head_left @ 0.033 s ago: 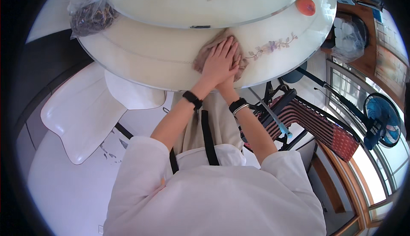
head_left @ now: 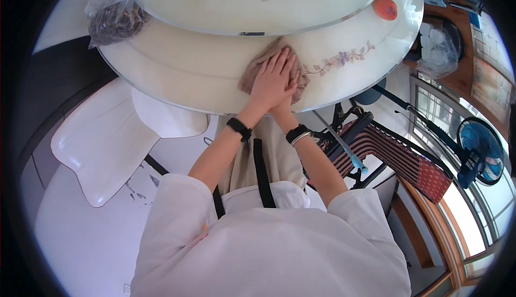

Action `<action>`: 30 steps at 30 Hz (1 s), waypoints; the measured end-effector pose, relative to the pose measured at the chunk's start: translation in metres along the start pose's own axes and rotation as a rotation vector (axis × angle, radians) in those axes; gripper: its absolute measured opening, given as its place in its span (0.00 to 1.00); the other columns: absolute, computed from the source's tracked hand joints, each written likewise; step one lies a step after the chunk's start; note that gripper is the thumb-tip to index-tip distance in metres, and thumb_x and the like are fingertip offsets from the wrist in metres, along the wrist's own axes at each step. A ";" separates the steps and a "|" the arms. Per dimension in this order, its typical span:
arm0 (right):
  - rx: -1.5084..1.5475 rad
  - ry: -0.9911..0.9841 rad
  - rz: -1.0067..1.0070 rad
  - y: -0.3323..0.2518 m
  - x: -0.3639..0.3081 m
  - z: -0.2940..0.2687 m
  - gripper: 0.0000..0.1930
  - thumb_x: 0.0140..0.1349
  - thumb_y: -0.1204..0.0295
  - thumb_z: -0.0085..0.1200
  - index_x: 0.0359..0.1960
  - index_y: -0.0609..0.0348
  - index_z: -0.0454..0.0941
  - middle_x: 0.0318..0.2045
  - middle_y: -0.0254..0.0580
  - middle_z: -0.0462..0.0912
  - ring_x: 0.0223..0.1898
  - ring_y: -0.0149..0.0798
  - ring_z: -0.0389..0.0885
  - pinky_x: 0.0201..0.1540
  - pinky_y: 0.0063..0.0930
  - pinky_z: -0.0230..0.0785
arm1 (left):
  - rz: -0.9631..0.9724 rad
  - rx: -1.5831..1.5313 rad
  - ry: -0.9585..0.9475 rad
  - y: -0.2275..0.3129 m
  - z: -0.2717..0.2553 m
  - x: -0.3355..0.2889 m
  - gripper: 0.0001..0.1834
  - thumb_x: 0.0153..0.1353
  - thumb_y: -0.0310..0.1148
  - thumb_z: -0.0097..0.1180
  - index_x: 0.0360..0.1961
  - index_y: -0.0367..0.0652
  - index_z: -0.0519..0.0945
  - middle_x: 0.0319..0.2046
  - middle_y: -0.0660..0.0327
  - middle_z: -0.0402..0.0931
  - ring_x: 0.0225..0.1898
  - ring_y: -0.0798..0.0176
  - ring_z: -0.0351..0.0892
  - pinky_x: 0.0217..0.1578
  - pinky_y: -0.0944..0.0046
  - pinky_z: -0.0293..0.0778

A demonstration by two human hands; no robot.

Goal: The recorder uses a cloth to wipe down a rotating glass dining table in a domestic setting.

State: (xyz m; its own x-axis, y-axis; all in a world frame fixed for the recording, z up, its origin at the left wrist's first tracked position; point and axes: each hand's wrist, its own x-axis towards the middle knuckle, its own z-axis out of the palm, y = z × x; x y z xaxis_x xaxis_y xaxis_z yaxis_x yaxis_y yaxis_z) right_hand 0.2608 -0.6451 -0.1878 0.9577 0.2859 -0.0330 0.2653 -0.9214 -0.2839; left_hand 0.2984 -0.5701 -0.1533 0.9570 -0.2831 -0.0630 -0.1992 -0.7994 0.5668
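A crumpled brown cloth [head_left: 251, 75] lies on the near rim of the round, cream glass-topped table [head_left: 188, 66]. Stretched flat over it is my left hand [head_left: 270, 85], fingers pointing away from me and resting partly across my other hand. My right hand [head_left: 283, 106] presses on the cloth from underneath the left one; most of its fingers are hidden, so its grip does not show. Both wrists wear black bands, and the right one also has a light bracelet.
A raised glass turntable [head_left: 236, 17] covers the table's middle. An orange-red fruit [head_left: 385, 8] sits at the right rim, a plastic bag of dark stuff [head_left: 115, 23] at the left. White chair [head_left: 107, 136] stands left; a striped folding chair [head_left: 387, 152] and blue fan [head_left: 478, 149] stand right.
Both hands and the cloth under them have shifted slightly to the left along the table. The hands remain stacked the same way.
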 end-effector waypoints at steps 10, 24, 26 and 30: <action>0.003 -0.150 -0.211 -0.092 0.013 0.004 0.33 0.54 0.53 0.42 0.61 0.53 0.54 0.64 0.44 0.52 0.65 0.47 0.43 0.64 0.55 0.26 | -0.244 0.092 0.075 -0.063 -0.039 -0.061 0.38 0.50 0.48 0.53 0.61 0.48 0.57 0.63 0.57 0.51 0.62 0.54 0.52 0.59 0.54 0.51; 0.430 -0.256 -0.269 -0.144 0.040 0.026 0.28 0.60 0.62 0.38 0.59 0.64 0.52 0.61 0.49 0.54 0.64 0.47 0.44 0.65 0.48 0.24 | -0.380 0.147 0.308 -0.122 -0.069 -0.069 0.33 0.53 0.48 0.51 0.59 0.48 0.62 0.61 0.55 0.53 0.61 0.51 0.54 0.57 0.50 0.53; 0.776 -0.195 -0.085 -0.152 0.046 0.023 0.26 0.60 0.64 0.40 0.56 0.67 0.57 0.58 0.56 0.58 0.61 0.53 0.50 0.65 0.46 0.33 | -0.406 0.147 0.309 -0.123 -0.069 -0.067 0.33 0.53 0.48 0.51 0.59 0.47 0.61 0.62 0.55 0.53 0.61 0.51 0.54 0.58 0.49 0.52; -0.198 -0.198 -0.456 -0.139 0.048 0.017 0.32 0.54 0.55 0.43 0.60 0.52 0.56 0.62 0.37 0.57 0.65 0.42 0.45 0.65 0.52 0.28 | -0.434 0.124 0.317 -0.116 -0.061 -0.066 0.34 0.53 0.48 0.50 0.60 0.45 0.60 0.62 0.53 0.51 0.61 0.47 0.51 0.58 0.47 0.50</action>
State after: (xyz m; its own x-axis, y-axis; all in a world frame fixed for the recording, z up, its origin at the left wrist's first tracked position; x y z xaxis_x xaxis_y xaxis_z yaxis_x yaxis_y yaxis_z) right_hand 0.2682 -0.4983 -0.1664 0.7062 0.6952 -0.1343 0.6837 -0.7188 -0.1261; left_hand 0.2708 -0.4265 -0.1651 0.9696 0.2447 -0.0082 0.2230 -0.8691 0.4416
